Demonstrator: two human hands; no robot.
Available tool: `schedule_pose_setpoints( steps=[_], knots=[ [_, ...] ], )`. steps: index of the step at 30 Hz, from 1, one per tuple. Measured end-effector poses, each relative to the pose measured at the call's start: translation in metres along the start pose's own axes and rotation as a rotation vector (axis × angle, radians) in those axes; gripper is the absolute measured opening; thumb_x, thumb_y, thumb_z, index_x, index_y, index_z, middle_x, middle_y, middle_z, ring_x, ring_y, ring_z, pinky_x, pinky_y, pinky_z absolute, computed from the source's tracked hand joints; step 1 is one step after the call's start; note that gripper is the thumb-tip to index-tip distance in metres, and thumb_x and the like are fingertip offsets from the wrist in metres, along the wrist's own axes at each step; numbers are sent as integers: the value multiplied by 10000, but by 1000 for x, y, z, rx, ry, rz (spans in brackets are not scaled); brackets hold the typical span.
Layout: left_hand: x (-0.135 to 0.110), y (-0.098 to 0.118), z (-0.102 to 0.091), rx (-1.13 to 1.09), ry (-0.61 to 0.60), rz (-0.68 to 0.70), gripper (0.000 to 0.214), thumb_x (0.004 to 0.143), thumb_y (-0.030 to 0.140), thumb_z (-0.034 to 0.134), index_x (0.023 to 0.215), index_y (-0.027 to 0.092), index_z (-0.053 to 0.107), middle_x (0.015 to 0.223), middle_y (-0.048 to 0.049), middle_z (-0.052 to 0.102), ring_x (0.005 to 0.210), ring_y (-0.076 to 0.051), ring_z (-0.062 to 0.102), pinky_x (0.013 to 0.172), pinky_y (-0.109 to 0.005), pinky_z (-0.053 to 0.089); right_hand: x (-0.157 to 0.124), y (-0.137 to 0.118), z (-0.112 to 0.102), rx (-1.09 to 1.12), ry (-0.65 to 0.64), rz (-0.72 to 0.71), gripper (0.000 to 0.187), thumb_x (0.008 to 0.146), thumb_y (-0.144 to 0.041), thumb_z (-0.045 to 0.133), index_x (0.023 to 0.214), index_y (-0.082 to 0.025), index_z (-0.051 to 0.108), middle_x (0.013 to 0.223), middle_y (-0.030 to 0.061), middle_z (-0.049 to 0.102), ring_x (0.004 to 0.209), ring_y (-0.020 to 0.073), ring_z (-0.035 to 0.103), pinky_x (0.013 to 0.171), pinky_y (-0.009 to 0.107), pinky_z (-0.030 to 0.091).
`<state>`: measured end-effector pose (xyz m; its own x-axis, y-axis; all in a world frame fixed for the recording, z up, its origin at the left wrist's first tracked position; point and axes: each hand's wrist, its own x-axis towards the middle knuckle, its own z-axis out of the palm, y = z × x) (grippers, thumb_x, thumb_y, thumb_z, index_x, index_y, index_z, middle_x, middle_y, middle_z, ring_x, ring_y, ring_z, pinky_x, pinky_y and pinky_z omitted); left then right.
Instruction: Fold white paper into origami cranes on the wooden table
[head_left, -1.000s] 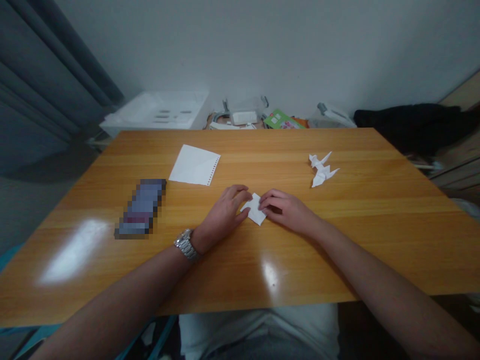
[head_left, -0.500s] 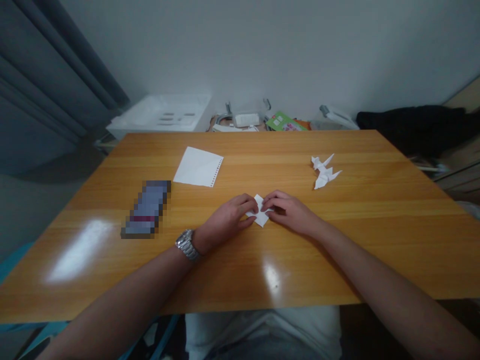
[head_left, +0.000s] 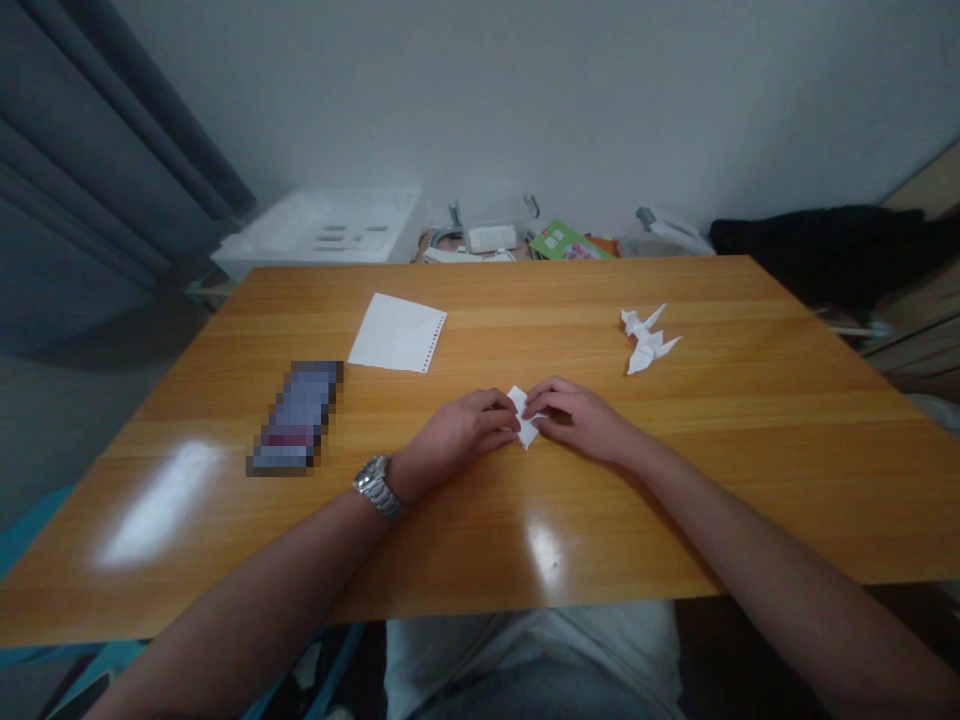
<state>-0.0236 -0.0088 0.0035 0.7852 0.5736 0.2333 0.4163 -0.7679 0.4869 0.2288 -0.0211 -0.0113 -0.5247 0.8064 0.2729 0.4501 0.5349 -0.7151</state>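
Observation:
A small piece of folded white paper (head_left: 528,430) lies on the wooden table between my hands, one corner toward me. My left hand (head_left: 472,425), with a metal watch at the wrist, grips its left side, thumb and fingers closed together at the edge. On the opposite side, my right hand (head_left: 574,418) pinches the paper's right edge between thumb and fingers. The fingers partly cover the paper, so its folds are hard to make out.
Beyond my right hand stands a folded white paper figure (head_left: 646,345). A white sheet with a perforated edge (head_left: 397,333) lies at the back left, near a pixelated phone-like object (head_left: 296,415). Past the table's far edge are a white foam tray (head_left: 322,225) and a green booklet (head_left: 566,240).
My left thumb and fingers have moved slightly right and closed over the paper's left corner, covering more of it. My right hand stays nearly the same.

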Motion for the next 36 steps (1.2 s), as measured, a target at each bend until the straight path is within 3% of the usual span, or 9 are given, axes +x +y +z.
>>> schedule_pose_setpoints(
  steps=[7,12,16,18,21,26,32,36],
  knots=[
    [3,6,-3,61,-34,16,254,1071,317,443,1063,200,668,1102,-59,657,1008,-184,643,925,-302,512,1,1,0,16,11,-23,125,937,-170,621,992,-225,719,1093,75,655,1033,207,652,946,402,538],
    [4,6,0,58,15,-52,198,1054,313,489,1022,170,622,1018,-58,649,926,-182,647,833,-290,520,0,-2,-4,5,-12,-32,164,1002,-254,560,1012,-219,719,1090,85,676,1034,209,655,944,405,533],
    [4,4,3,38,66,-75,140,1031,286,528,1018,176,614,1022,-55,643,921,-181,646,819,-289,520,-1,-4,-8,-8,-55,-46,231,929,-352,698,1116,-217,715,1131,91,677,1060,224,657,967,406,524],
    [5,4,4,24,88,-78,108,1020,254,535,1016,178,611,1025,-53,641,933,-183,644,832,-294,521,-1,-4,-8,-36,-65,-45,305,881,-339,756,1155,-215,712,1152,98,671,1071,234,654,964,408,527],
    [5,4,5,7,119,-63,86,1003,232,555,1046,183,610,1045,-54,635,960,-186,634,868,-306,524,0,-3,-5,-72,-63,-51,251,913,-254,703,1159,-206,717,1142,105,668,1061,228,653,949,394,532],
    [7,0,8,46,155,-54,265,943,259,664,1188,174,608,1160,-83,617,1074,-219,600,974,-352,514,1,0,-1,-99,-30,-105,153,983,-230,603,1025,-196,746,1108,106,669,1026,213,653,921,366,531],
    [8,-1,10,162,148,-144,297,946,270,651,1218,153,645,1143,-101,616,1044,-234,594,971,-382,515,1,-2,0,-98,5,-128,158,985,-217,593,1003,-197,749,1058,94,677,969,203,652,875,346,531],
    [9,3,7,178,114,-160,262,949,233,629,1195,155,675,1112,-94,618,1012,-229,589,944,-369,517,1,-5,0,-121,13,-114,172,952,-225,649,1097,-200,738,1134,107,648,1069,223,628,953,377,518]
  ],
)
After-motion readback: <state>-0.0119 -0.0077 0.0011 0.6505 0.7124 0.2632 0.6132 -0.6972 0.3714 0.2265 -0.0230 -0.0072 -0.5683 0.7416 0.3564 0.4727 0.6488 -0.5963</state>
